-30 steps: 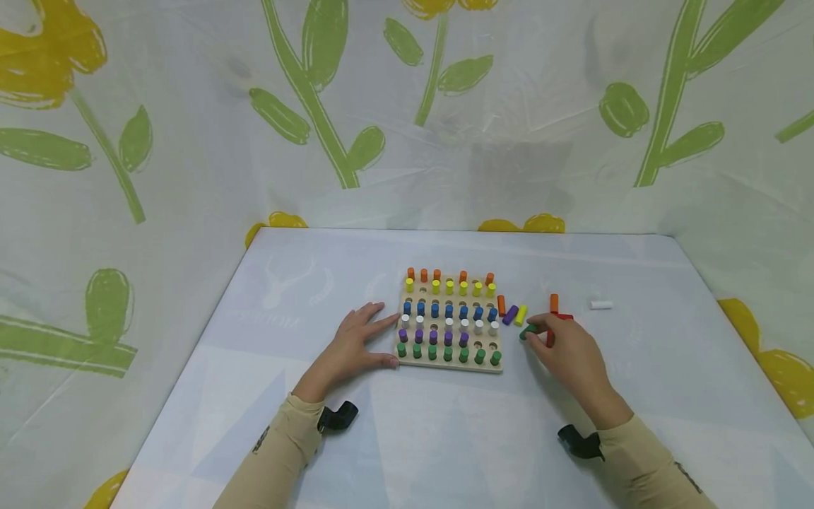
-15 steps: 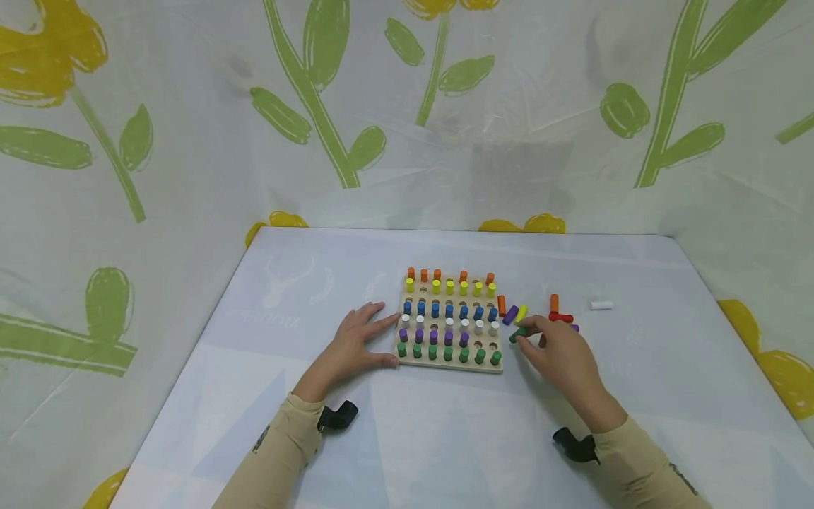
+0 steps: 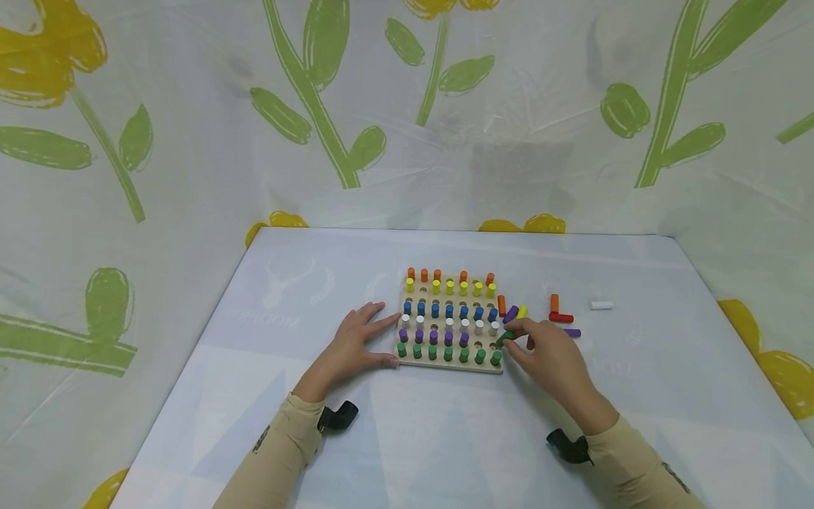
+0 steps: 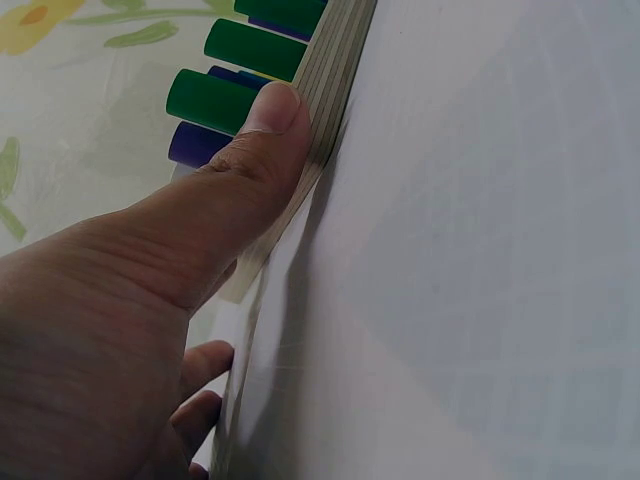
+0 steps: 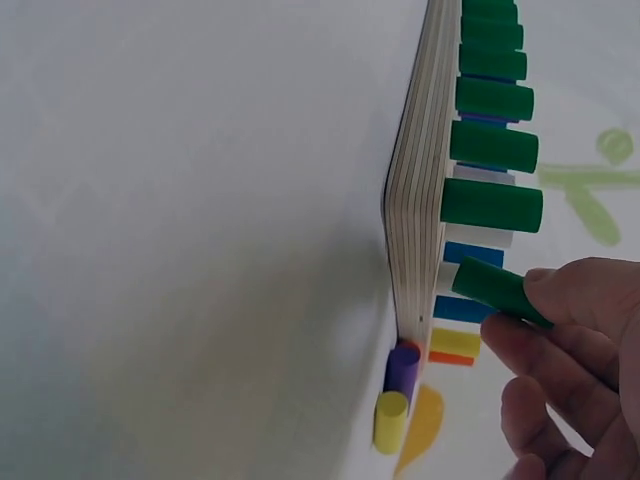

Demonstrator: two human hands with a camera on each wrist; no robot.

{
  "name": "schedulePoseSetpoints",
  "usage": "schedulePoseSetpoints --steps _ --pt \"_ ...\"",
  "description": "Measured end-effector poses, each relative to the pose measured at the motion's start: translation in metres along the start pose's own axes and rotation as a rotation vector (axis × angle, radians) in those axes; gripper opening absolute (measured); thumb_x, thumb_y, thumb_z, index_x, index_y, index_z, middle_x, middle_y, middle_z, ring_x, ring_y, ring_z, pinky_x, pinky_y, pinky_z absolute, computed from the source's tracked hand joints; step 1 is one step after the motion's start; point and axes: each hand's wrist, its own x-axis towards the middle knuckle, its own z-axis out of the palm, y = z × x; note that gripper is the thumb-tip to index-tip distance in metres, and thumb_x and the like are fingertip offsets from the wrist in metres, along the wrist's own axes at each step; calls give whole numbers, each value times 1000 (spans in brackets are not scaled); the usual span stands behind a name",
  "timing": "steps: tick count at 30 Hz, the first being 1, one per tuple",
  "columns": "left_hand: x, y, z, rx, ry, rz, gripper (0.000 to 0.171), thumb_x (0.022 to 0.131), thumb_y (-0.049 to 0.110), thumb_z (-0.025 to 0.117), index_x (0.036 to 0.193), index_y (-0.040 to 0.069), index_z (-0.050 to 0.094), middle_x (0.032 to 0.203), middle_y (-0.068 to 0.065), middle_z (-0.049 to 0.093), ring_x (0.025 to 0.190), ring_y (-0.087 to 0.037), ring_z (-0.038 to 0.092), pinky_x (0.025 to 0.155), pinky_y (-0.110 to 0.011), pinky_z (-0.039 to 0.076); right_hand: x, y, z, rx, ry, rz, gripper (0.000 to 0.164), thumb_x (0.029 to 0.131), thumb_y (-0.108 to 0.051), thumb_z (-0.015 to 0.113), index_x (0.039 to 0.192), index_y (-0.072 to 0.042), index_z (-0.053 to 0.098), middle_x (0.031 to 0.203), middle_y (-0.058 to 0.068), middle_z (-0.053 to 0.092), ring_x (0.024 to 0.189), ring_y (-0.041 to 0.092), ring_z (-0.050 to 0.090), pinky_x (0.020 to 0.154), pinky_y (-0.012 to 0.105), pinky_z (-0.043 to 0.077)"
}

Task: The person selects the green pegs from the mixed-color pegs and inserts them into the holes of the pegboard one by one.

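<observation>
A wooden pegboard (image 3: pixel 448 365) carries rows of coloured pegs: orange, yellow, blue, white, purple and green, with bare holes here and there. My left hand (image 3: pixel 353 345) rests at its left side, fingers spread, the thumb (image 4: pixel 270 125) touching the near corner beside the green pegs. Between thumb and index finger, my right hand (image 3: pixel 555 357) pinches a green peg (image 5: pixel 490 285), held tilted at the board's right edge. In the right wrist view this peg is beyond the near row of standing green pegs (image 5: pixel 490 205), in front of blue and white ones.
Right of the board lie loose orange (image 3: pixel 502 305), purple (image 3: pixel 511 314) and yellow (image 3: pixel 522 311) pegs. Farther right are another orange peg (image 3: pixel 555 303), a red peg (image 3: pixel 561 318), a purple peg (image 3: pixel 572 333) and a white peg (image 3: pixel 600 305). A flower-patterned sheet (image 3: pixel 407 170) surrounds the table.
My right hand has moved left with the green peg, from beside the loose pegs to the board's right edge, uncovering the red and purple pegs. My left hand has stayed in place.
</observation>
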Motion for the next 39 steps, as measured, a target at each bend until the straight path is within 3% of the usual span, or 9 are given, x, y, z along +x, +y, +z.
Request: schedulePoseSetpoints --steps 13,26,34,39 --pt "1 1 1 2 2 7 90 78 55 83 155 29 45 167 -10 26 156 -31 13 127 -52 2 -1 -2 6 -39 -24 -45 29 88 -22 82 114 -13 75 83 -1 64 75 16 55 57 25 46" --pt "3 2 3 6 -5 13 91 78 56 83 156 30 44 167 -10 26 155 -31 14 127 -51 2 -4 -4 6 -69 -36 -28 30 88 -21 82 116 -14 75 87 -1 67 78 17 58 60 26 48" --pt "5 1 2 2 -8 32 91 77 57 83 155 29 44 167 -10 26 155 -32 14 127 -52 2 -9 1 5 -60 7 -26 31 88 -20 81 117 -13 74 97 0 73 78 17 57 59 26 47" --pt "3 -5 0 -11 -15 26 92 77 58 82 155 28 45 167 -11 25 155 -33 13 127 -53 3 -6 7 10 -48 0 -5 34 91 -21 79 122 -10 72 102 3 74 83 20 61 64 31 53"
